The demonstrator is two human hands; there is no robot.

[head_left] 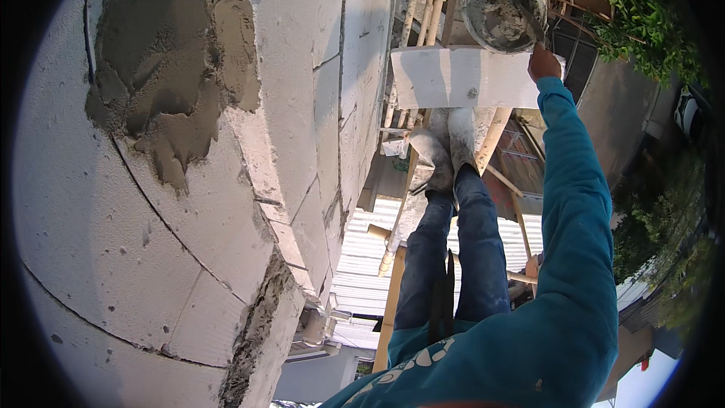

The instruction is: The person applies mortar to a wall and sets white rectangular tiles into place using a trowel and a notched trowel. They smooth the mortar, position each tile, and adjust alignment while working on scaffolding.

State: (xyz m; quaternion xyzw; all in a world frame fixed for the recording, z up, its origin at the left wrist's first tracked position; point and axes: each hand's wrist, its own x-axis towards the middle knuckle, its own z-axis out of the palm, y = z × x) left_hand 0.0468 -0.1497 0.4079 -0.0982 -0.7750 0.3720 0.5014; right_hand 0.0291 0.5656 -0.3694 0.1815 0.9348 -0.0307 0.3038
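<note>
Location type: outdoor building site, elevated. Indicators: pale block wall partly coated with grey mortar; mortar bucket; wooden poles forming a scaffold; corrugated roof below; leafy branches alongside.

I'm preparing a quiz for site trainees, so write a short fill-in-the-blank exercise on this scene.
1. The hand holding the tool is the ____ one.
2. The wall stands on the person's ____ side.
3. In outline, the rim of the bucket is ____.
4. The block is ____ in colour.

Missing words: right; left; round; white.
</note>
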